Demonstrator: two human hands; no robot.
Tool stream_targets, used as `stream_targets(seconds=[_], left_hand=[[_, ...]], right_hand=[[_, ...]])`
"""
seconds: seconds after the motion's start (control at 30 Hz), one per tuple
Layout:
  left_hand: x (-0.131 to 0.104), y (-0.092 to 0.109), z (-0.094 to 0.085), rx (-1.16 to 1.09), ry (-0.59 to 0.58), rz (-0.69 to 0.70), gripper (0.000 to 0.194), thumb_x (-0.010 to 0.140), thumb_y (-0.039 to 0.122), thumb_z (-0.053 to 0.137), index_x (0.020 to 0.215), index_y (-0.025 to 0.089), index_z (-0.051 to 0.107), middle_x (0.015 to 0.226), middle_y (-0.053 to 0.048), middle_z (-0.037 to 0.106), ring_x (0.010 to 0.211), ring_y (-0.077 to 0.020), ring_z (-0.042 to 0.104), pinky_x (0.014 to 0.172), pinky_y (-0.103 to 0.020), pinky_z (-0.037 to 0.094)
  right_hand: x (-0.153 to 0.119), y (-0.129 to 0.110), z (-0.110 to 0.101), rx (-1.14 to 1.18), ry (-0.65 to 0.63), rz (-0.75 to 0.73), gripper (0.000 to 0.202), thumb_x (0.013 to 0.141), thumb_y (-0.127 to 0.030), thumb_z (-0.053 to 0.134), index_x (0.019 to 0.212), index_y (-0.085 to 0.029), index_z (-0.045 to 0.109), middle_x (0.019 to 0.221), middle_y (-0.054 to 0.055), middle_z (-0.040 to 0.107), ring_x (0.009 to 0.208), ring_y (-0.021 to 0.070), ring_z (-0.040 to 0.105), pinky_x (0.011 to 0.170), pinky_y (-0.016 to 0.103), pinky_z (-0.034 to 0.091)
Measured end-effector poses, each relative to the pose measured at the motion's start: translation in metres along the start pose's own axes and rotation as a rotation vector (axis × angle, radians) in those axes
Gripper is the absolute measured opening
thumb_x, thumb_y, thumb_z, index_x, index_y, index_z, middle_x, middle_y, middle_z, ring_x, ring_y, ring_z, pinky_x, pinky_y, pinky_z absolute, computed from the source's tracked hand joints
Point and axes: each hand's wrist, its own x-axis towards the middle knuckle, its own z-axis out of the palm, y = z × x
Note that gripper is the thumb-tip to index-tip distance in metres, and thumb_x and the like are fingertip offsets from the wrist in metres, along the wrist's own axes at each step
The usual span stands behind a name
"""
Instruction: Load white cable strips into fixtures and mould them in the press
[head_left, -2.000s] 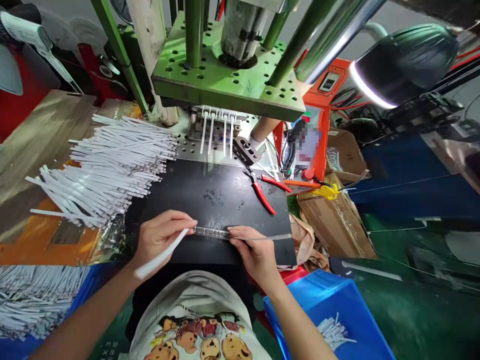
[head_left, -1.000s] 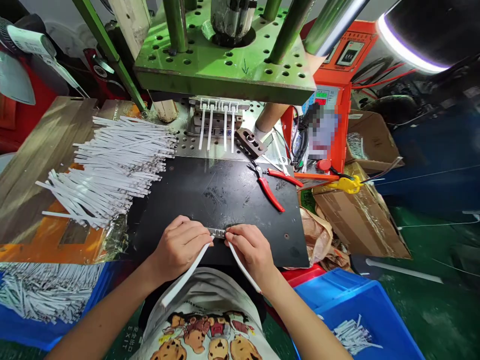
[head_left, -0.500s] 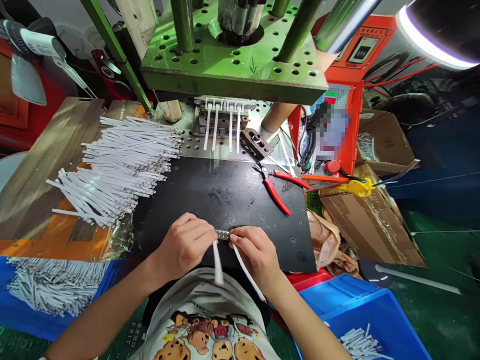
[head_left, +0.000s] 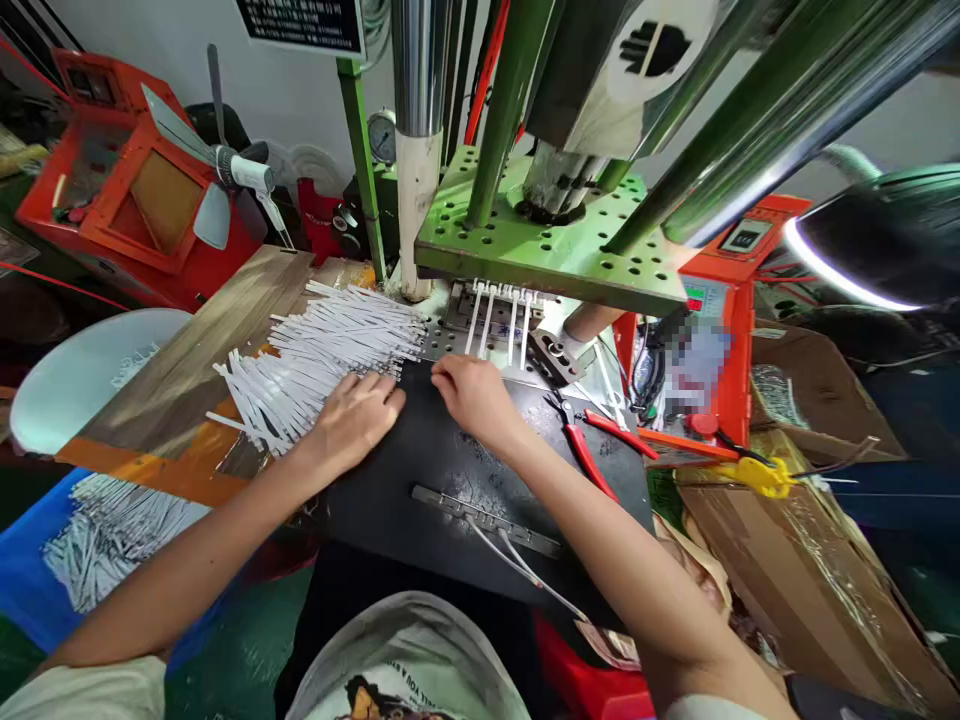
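My left hand (head_left: 356, 418) rests at the right edge of a pile of white strips (head_left: 322, 345), its fingers curled over the strip ends; what they grip, if anything, is hidden. Close to the black board's back edge is my right hand (head_left: 474, 395), fingers pressed together, contents too small to make out. A metal bar (head_left: 487, 520) lies on the black board (head_left: 390, 500) nearer my body, with white strips attached and trailing to the right. Several white strips (head_left: 512, 330) stick out of the fixture under the green press plate (head_left: 547, 245).
Red-handled pliers (head_left: 589, 460) and a metal clamp block (head_left: 555, 357) are at the right of the board. A blue bin (head_left: 30, 545) of strips stands lower left, cardboard boxes (head_left: 810, 540) at the right. A lamp (head_left: 862, 240) hangs upper right.
Both hands have let go of the metal bar, which now lies on the board, and moved forward, the left to the strip pile. The view has shifted to show more of the left side.
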Motion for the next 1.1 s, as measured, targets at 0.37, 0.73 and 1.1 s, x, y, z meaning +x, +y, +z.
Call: stream_targets(seconds=[0.37, 0.73, 1.1], left_hand=[[0.006, -0.013, -0.003, -0.395, 0.196, 0.004, 0.015, 0.1, 0.022, 0.048, 0.094, 0.018, 0.061, 0.09, -0.003, 0.069, 0.085, -0.0185, 0.064, 0.084, -0.037, 0.043], [-0.013, 0.049, -0.03, -1.317, 0.34, -0.436, 0.02, 0.089, 0.021, 0.068, 0.108, 0.026, 0.072, 0.089, 0.001, 0.073, 0.076, -0.0121, 0.071, 0.073, -0.024, 0.057], [-0.036, 0.091, 0.011, -0.945, 0.253, 0.014, 0.008, 0.093, 0.016, 0.062, 0.093, 0.02, 0.068, 0.093, -0.003, 0.074, 0.089, -0.0154, 0.07, 0.081, -0.028, 0.054]], right_hand=[[-0.037, 0.018, -0.016, 0.09, -0.19, 0.013, 0.014, 0.091, -0.007, 0.062, 0.093, -0.019, 0.069, 0.089, 0.003, 0.07, 0.083, 0.0197, 0.064, 0.072, 0.027, 0.042], [-0.221, 0.029, 0.028, 0.281, 0.367, -0.013, 0.015, 0.099, -0.011, 0.054, 0.107, -0.021, 0.062, 0.099, 0.007, 0.069, 0.092, 0.02, 0.065, 0.081, 0.034, 0.052], [-0.212, 0.025, 0.02, 0.065, 0.289, -0.11, 0.025, 0.101, -0.011, 0.04, 0.103, -0.019, 0.063, 0.094, 0.009, 0.068, 0.086, 0.0212, 0.063, 0.073, 0.034, 0.049]])
